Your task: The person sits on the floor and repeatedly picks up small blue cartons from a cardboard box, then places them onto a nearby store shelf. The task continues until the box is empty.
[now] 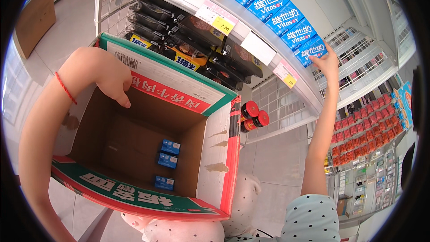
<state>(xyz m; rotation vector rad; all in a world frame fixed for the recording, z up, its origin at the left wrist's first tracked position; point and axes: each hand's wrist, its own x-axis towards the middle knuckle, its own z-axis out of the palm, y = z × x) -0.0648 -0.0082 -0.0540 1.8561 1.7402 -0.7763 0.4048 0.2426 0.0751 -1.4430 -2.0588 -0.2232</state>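
Note:
My right hand (326, 61) grips the end blue Vitasoy drink carton (312, 51) of a row on a white shelf, thumb on one face and fingers over the far side. Several matching blue cartons (268, 5) stand in line beside it. Bent over the far rim of an open cardboard box (218, 148), my left hand (109, 74) has its thumb inside and its other fingers hidden or curled. At the box's bottom stand three small blue cartons (168, 160), apart from the box's left wall.
Below the shelf edge (248, 30) with price tags sit stacked black trays of packaged food (188, 40). Two red-lidded jars (257, 114) stand right of the box. Wire shelving (349, 57) and hanging red packets (366, 124) are at the right. A brown panel (35, 20) stands far left.

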